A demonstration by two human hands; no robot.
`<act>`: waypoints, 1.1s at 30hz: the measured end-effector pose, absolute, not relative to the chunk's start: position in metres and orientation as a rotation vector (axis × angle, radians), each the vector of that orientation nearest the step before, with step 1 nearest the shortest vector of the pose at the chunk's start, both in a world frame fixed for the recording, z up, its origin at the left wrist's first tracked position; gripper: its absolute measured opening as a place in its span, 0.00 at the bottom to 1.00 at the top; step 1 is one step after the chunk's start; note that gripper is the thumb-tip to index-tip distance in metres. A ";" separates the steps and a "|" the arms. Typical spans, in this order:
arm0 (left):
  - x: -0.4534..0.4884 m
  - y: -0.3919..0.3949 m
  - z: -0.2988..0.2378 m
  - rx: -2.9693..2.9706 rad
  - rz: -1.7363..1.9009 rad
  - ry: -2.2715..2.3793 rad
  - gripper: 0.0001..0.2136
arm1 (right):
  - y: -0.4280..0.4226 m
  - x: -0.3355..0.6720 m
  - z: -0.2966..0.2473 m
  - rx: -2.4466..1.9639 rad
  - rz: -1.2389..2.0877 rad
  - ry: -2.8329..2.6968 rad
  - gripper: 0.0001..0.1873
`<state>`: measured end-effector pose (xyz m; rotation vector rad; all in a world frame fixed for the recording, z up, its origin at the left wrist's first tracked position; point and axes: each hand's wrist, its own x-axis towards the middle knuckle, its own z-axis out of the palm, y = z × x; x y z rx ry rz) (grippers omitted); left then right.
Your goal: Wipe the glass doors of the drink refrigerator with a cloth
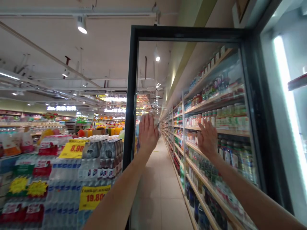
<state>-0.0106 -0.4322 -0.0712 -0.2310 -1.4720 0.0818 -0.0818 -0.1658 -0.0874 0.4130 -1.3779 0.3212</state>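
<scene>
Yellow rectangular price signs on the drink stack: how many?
2: the 8.90 sign near the top of the drink stack; the 19.80 sign lower right. Others may hide behind the left forearm.

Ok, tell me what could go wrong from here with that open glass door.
The glass door stands open, so a push from the left hand, raised at it, could swing it unexpectedly.
The stacked drinks show just past its free edge in this view; a swinging door might knock them, though the real gap can't be judged.
The right hand is raised with fingers bare; touching the door could leave smudges.
</scene>
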 end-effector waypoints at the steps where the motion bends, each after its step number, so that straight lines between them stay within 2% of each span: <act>1: -0.012 -0.427 -0.066 -0.215 0.061 -1.470 0.27 | -0.165 -0.081 -0.087 0.419 0.331 -1.378 0.24; 5: -0.023 -0.390 -0.056 -0.471 0.222 -1.563 0.25 | -0.186 -0.063 -0.077 0.535 0.418 -1.296 0.25; 8: -0.027 -0.380 -0.048 -0.550 0.220 -1.608 0.26 | -0.231 -0.043 -0.061 0.874 0.482 -1.304 0.27; 11: -0.017 -0.402 -0.048 -0.505 0.157 -1.606 0.30 | -0.283 -0.032 -0.048 0.957 0.578 -1.341 0.28; 14: -0.001 -0.437 -0.062 -0.368 0.180 -1.606 0.32 | -0.307 -0.033 -0.039 0.863 0.477 -1.366 0.28; 16: 0.006 -0.451 -0.072 -0.314 0.221 -1.592 0.31 | -0.295 -0.039 -0.033 0.826 0.318 -1.402 0.27; 19: 0.009 -0.452 -0.081 -0.292 0.246 -1.566 0.30 | -0.233 -0.053 -0.022 0.674 0.212 -1.433 0.24; 22: 0.007 -0.441 -0.082 -0.263 0.225 -1.556 0.30 | -0.164 -0.069 -0.011 0.395 0.322 -1.468 0.24; 24: 0.005 -0.434 -0.083 -0.217 0.181 -1.537 0.30 | -0.151 -0.074 -0.011 0.227 0.429 -1.439 0.26; 26: 0.003 -0.431 -0.083 -0.192 0.146 -1.516 0.29 | -0.171 -0.072 -0.016 0.290 0.393 -1.396 0.27; 30: -0.003 -0.434 -0.084 -0.228 0.128 -1.471 0.30 | -0.218 -0.066 -0.030 0.836 -0.038 -1.385 0.29; 33: -0.005 -0.437 -0.084 -0.242 0.118 -1.465 0.30 | -0.176 -0.073 -0.031 0.625 0.112 -1.465 0.27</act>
